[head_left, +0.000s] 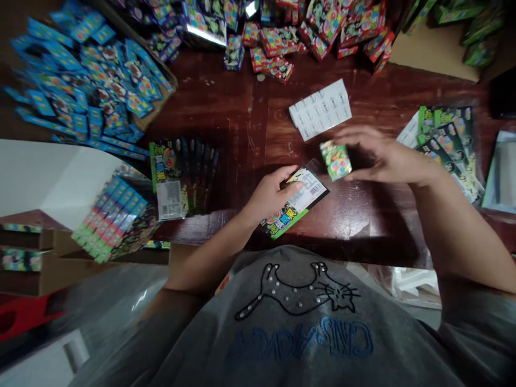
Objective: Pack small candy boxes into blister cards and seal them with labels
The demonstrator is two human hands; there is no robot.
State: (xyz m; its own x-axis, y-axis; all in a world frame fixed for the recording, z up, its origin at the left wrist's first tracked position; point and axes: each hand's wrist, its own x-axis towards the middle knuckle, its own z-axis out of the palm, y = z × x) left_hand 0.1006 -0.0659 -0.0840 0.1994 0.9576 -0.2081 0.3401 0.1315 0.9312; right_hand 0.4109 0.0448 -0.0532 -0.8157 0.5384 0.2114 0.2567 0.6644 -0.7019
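Note:
My left hand (274,196) grips a flat printed pouch (308,191) with a white barcode label and a green edge, just above the table near my body. Between the thumb and fingers of my right hand (374,156) is a small green candy box (336,160), held to the right of the pouch's upper end and apart from it. Behind both hands a white sheet of round stickers (322,109) lies on the dark red table (242,118). What the pouch contains is hidden.
Blue boxes (92,80) fill a carton at the left; purple boxes (165,32) and red boxes (322,27) lie along the back. Green boxes (484,37) are at the far right. Filled pouches (169,177) and stacked boxes (113,215) stand left, more pouches (451,145) right.

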